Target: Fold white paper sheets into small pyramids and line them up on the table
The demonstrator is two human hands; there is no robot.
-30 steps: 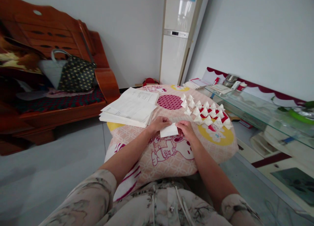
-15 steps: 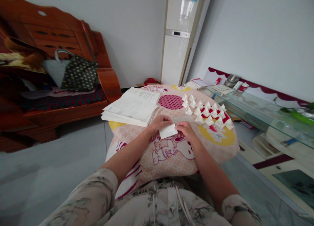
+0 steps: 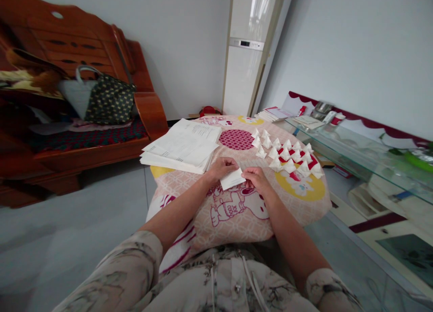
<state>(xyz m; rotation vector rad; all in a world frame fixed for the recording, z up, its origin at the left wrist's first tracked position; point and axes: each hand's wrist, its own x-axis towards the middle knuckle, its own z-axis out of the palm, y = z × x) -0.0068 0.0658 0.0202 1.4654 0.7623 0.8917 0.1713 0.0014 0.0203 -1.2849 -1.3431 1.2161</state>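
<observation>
In head view, pinches a small white paper rectangle (image 3: 232,181) by its edges, with left hand (image 3: 220,168) at ten o'clock and right hand (image 3: 256,178) at three closed on it, over pink patterned cloth (image 3: 243,234). Looks light, thin, easily creased; best held edgewise. Shows pointed white paper pyramids (image 3: 285,155) at two, printed white sheets (image 3: 181,147) at ten.

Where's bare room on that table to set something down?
The dotted maroon circle, between paper stack and folded paper pieces; also the cartoon print, between the small paper and the tablecloth's near edge. Crowded: centre, where left hand and right hand hold the small paper.
</observation>
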